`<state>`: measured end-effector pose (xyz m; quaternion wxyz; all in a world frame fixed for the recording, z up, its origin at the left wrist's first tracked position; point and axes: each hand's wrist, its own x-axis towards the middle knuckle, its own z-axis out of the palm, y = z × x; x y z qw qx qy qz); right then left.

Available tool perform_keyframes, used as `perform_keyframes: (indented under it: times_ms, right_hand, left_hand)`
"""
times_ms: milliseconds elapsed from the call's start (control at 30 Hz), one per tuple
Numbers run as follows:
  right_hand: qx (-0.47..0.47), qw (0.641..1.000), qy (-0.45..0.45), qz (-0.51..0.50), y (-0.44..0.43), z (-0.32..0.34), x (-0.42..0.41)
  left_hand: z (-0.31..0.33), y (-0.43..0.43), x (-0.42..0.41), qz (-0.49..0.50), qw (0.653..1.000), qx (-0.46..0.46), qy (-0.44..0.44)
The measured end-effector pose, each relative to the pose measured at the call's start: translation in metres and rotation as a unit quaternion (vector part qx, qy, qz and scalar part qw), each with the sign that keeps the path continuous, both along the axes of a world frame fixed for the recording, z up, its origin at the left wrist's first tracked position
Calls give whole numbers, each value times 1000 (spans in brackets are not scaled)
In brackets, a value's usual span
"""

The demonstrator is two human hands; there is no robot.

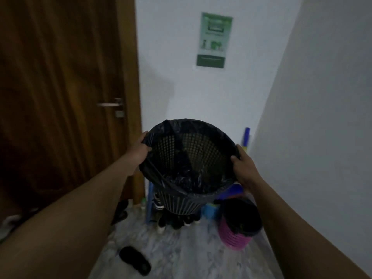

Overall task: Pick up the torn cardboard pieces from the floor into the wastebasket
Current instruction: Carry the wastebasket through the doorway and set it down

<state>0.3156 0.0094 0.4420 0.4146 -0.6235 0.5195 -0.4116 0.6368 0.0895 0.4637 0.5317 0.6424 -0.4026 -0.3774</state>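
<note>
Reaching forward with both bare forearms over a grey marbled floor [181, 250], past a black slipper [134, 260] lying alone near the lower edge.

Gripping the left side of the rim of the black mesh wastebasket [201, 146] with the left hand [141, 150], fingers curling round the outside and thumb hooking over the edge onto the black liner bag [181, 178]. Gripping the right side of the rim with the right hand [244, 168] in the same way, thumb pressing on the inner edge and fingers wrapping the outside.

Holding the wastebasket clear of the floor between the two hands, tilting its mouth toward the camera. Baring the perforated inner wall on the far side, with the liner crumpling at the bottom.

Hanging above a huddle of dark shoes [177, 220], and up and to the left of a pink slatted basket [235, 236] standing on the floor with its own dark liner.

Leaving a blue-and-yellow stick [246, 137] poking up just behind the right hand, in the corner.

Facing, further back, a brown wooden door [60, 77] on the left with a metal lever handle [110, 104], and a white wall [181, 87] bearing a green poster [214, 40], its print too blurred for reading.
</note>
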Motion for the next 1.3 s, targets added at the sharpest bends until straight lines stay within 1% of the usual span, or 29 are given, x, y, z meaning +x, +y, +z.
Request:
perform_keyframes:
  times_ms: [133, 267, 333, 433, 533, 633, 700, 833, 933, 1067, 1100, 1167, 1200, 1300]
  right_hand:
    - [14, 993, 21, 112, 26, 18, 115]
    - [12, 972, 30, 233, 94, 34, 232]
    - [24, 956, 23, 291, 140, 38, 287]
    - [48, 924, 31, 378, 219, 37, 361]
    - [62, 890, 41, 449, 313, 37, 422]
    - [58, 856, 57, 511, 416, 37, 474]
    - [55, 826, 60, 558, 487, 37, 502]
    - [41, 754, 79, 651, 634, 36, 536]
    - [45, 678, 97, 727, 748, 33, 546]
    - [25, 582, 101, 807, 889, 21, 537]
    - [21, 557, 108, 823, 920, 16, 532]
    - [17, 515, 125, 848, 981, 8, 520]
    - [21, 499, 128, 857, 1011, 4, 514]
    - [20, 464, 130, 876, 1100, -8, 492]
  left_hand:
    - [17, 97, 84, 139, 990, -4, 18]
    - [17, 218, 173, 256, 966, -5, 22]
    - [12, 290, 205, 300, 953, -12, 24]
    - [10, 408, 227, 378, 925, -26, 24]
    - [9, 524, 233, 456, 888, -32, 53]
    - [5, 644, 228, 530, 846, -41, 47]
    - [3, 719, 214, 583, 810, -59, 39]
    - [2, 858, 161, 685, 724, -69, 35]
    - [-8, 959, 111, 745, 663, -64, 34]
    - [-16, 1072, 38, 823, 564, -59, 33]
    - [-19, 1095, 21, 836, 544, -59, 32]
    - [-23, 1138, -14, 858, 508, -67, 34]
    - [-24, 1158, -29, 867, 493, -70, 32]
    - [-33, 1219, -70, 888, 455, -66, 23]
